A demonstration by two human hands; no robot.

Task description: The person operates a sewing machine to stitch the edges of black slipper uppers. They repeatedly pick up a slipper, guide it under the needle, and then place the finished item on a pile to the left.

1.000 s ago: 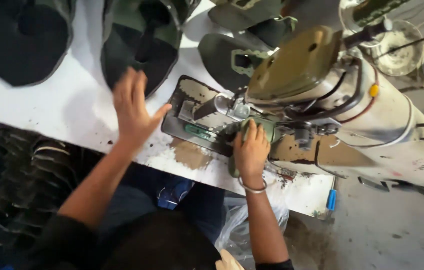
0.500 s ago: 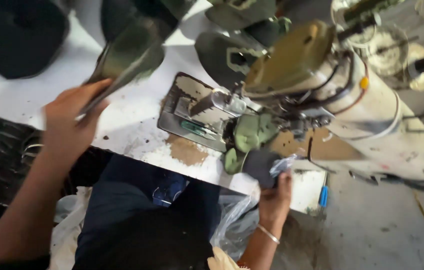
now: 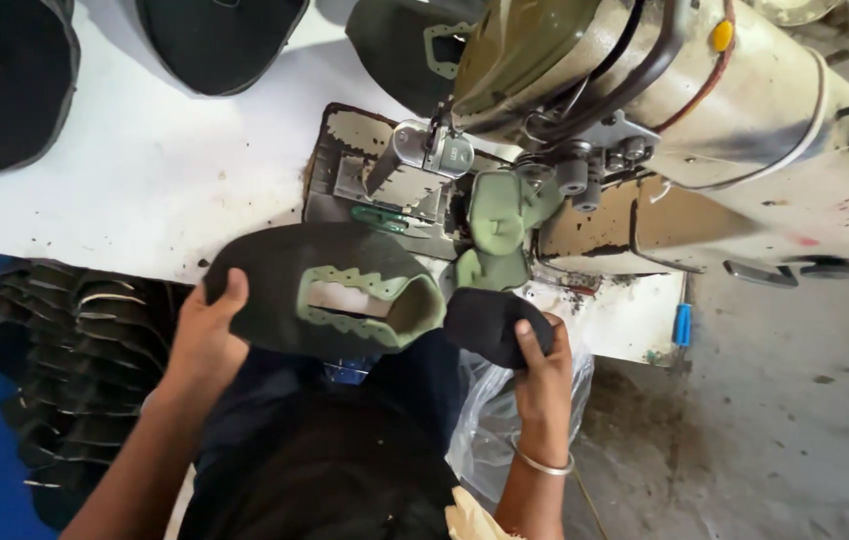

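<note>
Here, shoe upper (image 3: 315,290) in both hands

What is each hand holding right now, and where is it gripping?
The left hand grips the dark shoe upper by its left edge. The right hand holds a dark fabric piece by its right end, thumb on top.

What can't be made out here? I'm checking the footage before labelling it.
Head view only:
- Needle: hidden behind the sewing machine head.
- Dark piece in the right hand: too dark to tell its kind.
- Shoe upper in the left hand: underside hidden.
- Top pieces: cut by the frame edge.
</note>
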